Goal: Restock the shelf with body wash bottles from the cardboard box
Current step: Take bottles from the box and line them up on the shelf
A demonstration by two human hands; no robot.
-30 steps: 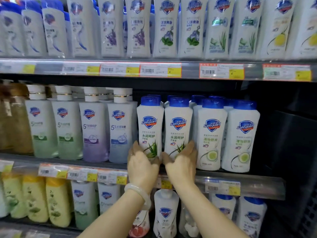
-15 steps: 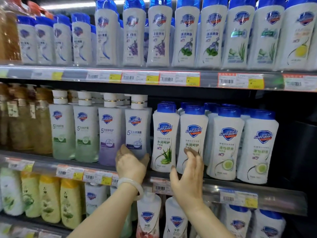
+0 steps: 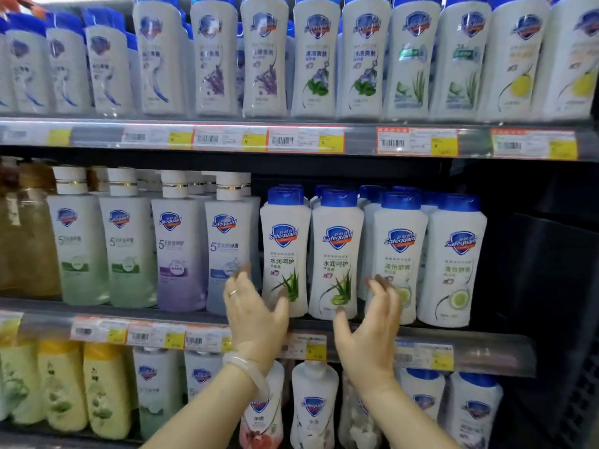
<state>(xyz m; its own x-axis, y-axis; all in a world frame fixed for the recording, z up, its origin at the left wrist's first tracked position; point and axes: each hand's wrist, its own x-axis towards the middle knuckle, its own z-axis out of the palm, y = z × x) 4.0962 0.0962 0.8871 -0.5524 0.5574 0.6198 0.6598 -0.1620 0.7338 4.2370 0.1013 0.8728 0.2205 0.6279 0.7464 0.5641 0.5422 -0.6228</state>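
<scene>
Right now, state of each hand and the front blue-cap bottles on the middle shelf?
Left hand: open, fingers spread, holds nothing.
Right hand: open, fingers spread, holds nothing.
Left aloe bottle: upright, capped, label forward.
Right aloe bottle: upright, capped, label forward.
Cucumber bottles: upright, capped.
Middle shelf: dark gap at its right end.

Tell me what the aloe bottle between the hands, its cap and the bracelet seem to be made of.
Aloe bottle: probably white opaque plastic, smooth with a soft sheen.
Cap: likely glossy blue plastic, with bright highlights.
Bracelet: pale, milky, slightly translucent; perhaps jade or glass, cannot tell.
</scene>
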